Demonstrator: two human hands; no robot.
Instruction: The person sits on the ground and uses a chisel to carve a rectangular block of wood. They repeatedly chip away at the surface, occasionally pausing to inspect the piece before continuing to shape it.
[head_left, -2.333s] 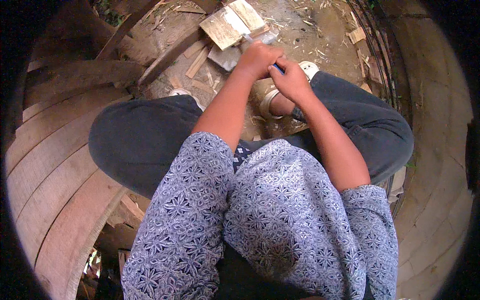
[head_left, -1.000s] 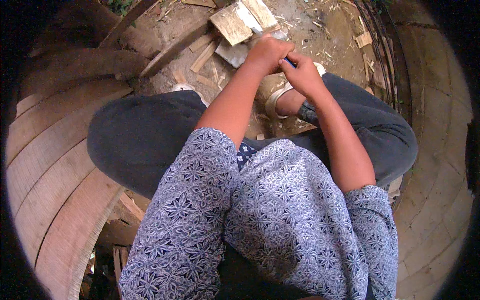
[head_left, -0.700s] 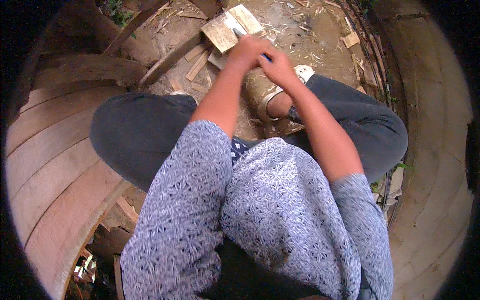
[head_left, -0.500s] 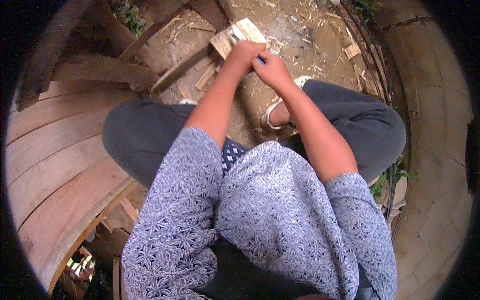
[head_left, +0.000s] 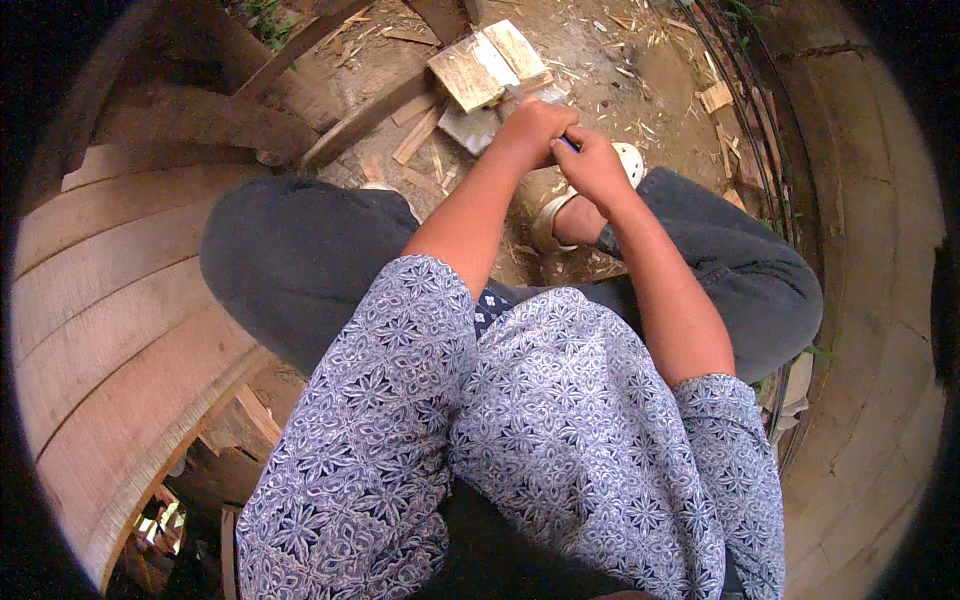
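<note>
My left hand (head_left: 537, 130) and my right hand (head_left: 596, 172) are closed one against the other on a blue-handled tool (head_left: 571, 145). Only a little of its handle shows between them. What looks like its pale metal blade (head_left: 518, 91) reaches from beyond my left hand toward the wood; its kind is unclear. Just past the hands lies a light wooden block (head_left: 470, 68), with a paler split or cut section along its right part. A grey stone-like block (head_left: 470, 128) sits under or beside the near side of the wood.
My white clog (head_left: 550, 222) is on the ground just below my hands. Wood chips (head_left: 625, 75) litter the dirt. Curved planks (head_left: 130, 290) rise at the left, and a wooden beam (head_left: 370, 120) runs toward the block. Dark cables (head_left: 765, 130) lie along the right wall (head_left: 860, 300).
Both hands have come back toward me and rightward with the tool, uncovering more of the wooden block and the grey block. The view has shifted slightly.
</note>
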